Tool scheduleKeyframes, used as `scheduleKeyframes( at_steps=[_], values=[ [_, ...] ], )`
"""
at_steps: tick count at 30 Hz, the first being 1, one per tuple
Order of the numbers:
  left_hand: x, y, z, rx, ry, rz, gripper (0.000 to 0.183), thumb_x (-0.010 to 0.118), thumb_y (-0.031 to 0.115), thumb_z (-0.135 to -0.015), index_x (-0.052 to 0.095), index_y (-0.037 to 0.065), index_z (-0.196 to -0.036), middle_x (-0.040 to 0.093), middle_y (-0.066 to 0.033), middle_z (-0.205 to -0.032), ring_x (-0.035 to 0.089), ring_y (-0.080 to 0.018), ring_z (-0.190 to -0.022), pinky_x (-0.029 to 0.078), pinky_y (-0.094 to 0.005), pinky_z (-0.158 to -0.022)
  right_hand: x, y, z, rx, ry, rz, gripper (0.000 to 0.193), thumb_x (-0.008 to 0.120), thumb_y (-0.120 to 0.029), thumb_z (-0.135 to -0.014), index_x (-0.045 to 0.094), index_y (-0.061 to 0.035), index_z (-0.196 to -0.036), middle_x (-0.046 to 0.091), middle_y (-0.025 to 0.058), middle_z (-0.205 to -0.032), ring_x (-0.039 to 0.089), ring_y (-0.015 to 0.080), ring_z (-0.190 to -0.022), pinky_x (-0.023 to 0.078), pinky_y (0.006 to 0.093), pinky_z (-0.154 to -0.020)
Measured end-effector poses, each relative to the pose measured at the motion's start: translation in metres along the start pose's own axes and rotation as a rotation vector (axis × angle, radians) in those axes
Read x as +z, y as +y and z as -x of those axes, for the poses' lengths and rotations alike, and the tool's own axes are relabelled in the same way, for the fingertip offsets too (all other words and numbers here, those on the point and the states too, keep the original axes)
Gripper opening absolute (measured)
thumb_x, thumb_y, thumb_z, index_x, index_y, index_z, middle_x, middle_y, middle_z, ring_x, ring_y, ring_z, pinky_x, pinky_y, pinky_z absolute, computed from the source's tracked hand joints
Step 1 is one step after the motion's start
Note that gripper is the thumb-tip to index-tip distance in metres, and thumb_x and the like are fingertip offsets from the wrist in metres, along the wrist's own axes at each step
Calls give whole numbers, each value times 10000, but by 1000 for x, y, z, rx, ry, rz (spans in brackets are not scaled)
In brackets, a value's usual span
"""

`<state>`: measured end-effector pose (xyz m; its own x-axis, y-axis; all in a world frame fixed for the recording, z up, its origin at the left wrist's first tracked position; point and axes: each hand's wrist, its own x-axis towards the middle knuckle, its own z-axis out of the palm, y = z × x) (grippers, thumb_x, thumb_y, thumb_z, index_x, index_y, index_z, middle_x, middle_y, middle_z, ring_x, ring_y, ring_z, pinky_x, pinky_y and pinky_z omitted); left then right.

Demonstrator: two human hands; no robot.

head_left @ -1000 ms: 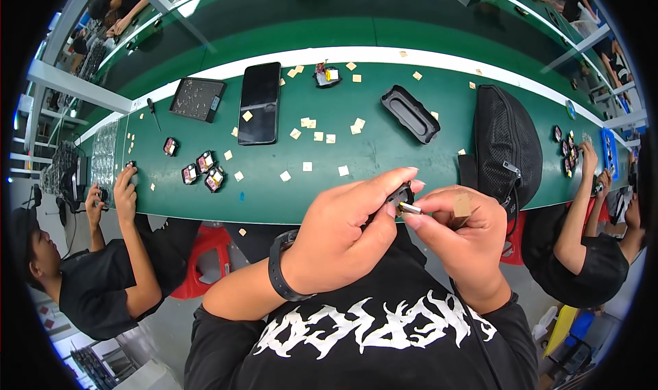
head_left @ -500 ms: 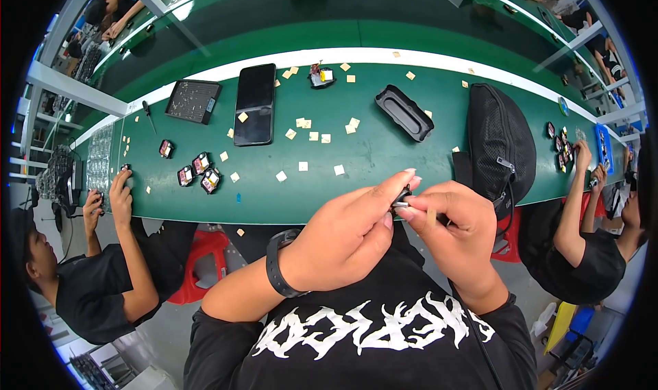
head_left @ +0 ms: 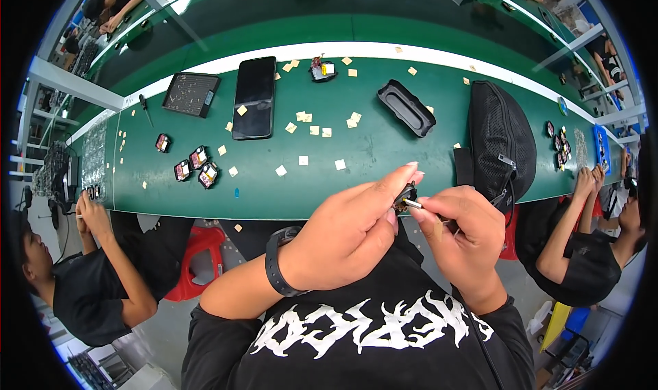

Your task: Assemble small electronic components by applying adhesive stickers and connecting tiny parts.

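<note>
In my left hand (head_left: 346, 232) a small black electronic part (head_left: 407, 192) is pinched between thumb and fingers, held above the near edge of the bench. Much of it is hidden by the fingers. My right hand (head_left: 469, 229) pinches a thin silver rod-shaped piece (head_left: 413, 203), its end against the opening of the black part. Whether this rod belongs to a longer tool I cannot tell. Left of my hands lie several small black units (head_left: 199, 158) with pinkish and white insides. Another opened unit (head_left: 322, 69) with wires sits at the far middle.
Small cream squares (head_left: 314, 130) are scattered over the green bench (head_left: 288, 191). A black phone (head_left: 254, 99), a shallow black tray (head_left: 190, 94), an oblong black tray (head_left: 407, 109), a screwdriver (head_left: 146, 109) and a black pouch (head_left: 502, 133) lie around. Co-workers sit on both sides.
My right hand has shifted slightly right, and the silver rod now shows more plainly against the black part. The left co-worker's hands have come together lower down.
</note>
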<state>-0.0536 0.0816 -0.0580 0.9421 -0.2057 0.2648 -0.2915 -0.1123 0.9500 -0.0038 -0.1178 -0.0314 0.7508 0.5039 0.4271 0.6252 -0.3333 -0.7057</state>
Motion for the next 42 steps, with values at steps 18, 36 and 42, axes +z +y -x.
scheduleKeyframes(
  at_steps=[18, 36, 42],
  values=[
    [4, -11, 3, -23, -29, 49, 598, 418, -88, -958, 364, -1, -1547, 598, -165, -1410, 639, -163, -864, 545, -294, -794, 13, 14, 0, 165, -16, -201, 124, 814, -13, -812, 765, 11, -923, 688, 78, -773, 589, 94, -610, 423, 241, -529],
    [7, -12, -2, -228, -43, 365, 561, 410, -50, -972, 413, 12, -1529, 604, -151, -1393, 588, -99, -841, 508, -246, -781, -2, 22, 5, 174, 9, -285, 137, 829, -43, -810, 740, -16, -911, 675, 61, -784, 554, 77, -611, 395, 220, -516],
    [9, -9, -5, -240, -18, 295, 483, 422, -34, -1004, 473, 5, -1483, 654, -144, -1310, 609, -100, -870, 521, -249, -788, -5, 13, 5, 113, 39, -54, 182, 835, 5, -777, 713, -12, -911, 681, 73, -811, 599, 130, -629, 459, 254, -513]
  ],
)
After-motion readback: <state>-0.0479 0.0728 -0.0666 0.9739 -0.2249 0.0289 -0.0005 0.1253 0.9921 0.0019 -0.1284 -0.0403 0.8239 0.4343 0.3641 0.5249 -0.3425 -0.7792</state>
